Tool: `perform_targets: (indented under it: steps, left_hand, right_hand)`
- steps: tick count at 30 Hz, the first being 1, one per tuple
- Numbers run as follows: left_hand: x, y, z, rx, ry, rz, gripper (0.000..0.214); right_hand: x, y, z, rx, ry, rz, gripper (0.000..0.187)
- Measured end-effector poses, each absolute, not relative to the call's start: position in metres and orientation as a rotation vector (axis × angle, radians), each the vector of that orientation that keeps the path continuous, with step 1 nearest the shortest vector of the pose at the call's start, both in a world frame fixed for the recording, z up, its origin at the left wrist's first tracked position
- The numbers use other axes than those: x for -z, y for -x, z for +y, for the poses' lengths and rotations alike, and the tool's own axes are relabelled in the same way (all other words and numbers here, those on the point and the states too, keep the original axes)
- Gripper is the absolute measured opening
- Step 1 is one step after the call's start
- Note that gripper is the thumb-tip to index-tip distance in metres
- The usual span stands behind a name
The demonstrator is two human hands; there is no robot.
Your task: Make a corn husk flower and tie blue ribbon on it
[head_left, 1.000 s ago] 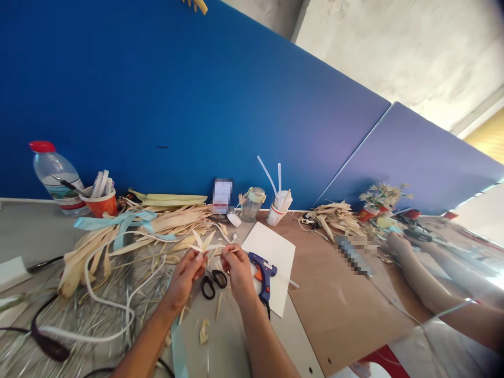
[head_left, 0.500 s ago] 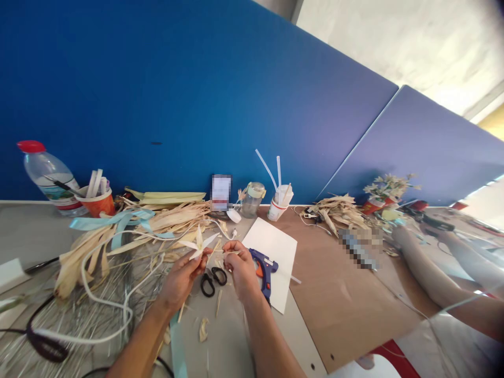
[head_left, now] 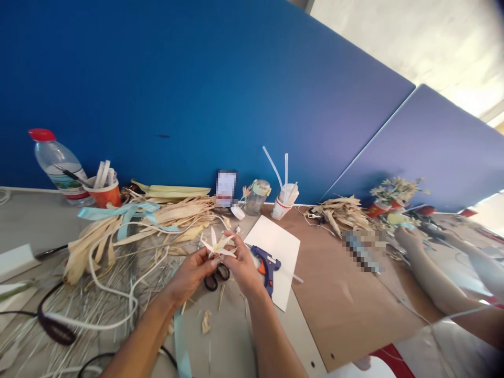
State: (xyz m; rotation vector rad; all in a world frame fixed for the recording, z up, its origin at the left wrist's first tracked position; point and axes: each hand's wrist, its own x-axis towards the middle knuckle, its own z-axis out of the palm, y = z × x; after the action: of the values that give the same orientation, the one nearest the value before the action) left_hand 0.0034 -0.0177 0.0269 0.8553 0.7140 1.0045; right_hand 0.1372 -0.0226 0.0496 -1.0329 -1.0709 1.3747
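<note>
Between my hands is a pale flower with pointed petals, apparently made of dried husk. My left hand pinches it at the base from the left. My right hand is closed on its right side, fingers at the petals; whether the thin strip is still in it is hidden. Just below the fingers lie black-handled scissors, partly covered by my hands. A blue glue gun rests to the right of my right wrist, partly on a white sheet.
Dried husks, a blue ribbon and a white cable crowd the left. Along the blue partition stand a bottle, a red cup, a phone, a jar and a white cup. A co-worker's arms are at right.
My right hand has moved in to the flower, which it was apart from before while pinching a thin strip. The flower has tilted and shifted right. The whole view has shifted slightly.
</note>
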Motion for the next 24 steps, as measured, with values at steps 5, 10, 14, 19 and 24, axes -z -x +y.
perform_targets:
  steps: [5,10,14,19,24]
  left_hand:
    - [-0.024,-0.005,-0.015,-1.075,-0.715,0.728,0.022]
    - [-0.026,-0.002,-0.014,-1.137,-0.577,0.694,0.019]
    - [-0.024,0.000,-0.013,-1.108,-0.579,0.677,0.018]
    - [-0.021,0.000,-0.013,-1.074,-0.630,0.689,0.018]
    - [-0.021,0.000,-0.013,-1.051,-0.652,0.730,0.020]
  right_hand:
    - [-0.043,-0.131,-0.020,-1.332,1.013,-1.056,0.044]
    - [-0.036,-0.125,-0.020,-1.187,1.097,-1.146,0.014]
    - [-0.039,-0.123,-0.023,-1.077,1.213,-1.221,0.016]
    - [-0.047,-0.124,-0.026,-0.947,1.324,-1.365,0.014]
    - [-0.049,-0.125,-0.027,-0.959,1.343,-1.411,0.012]
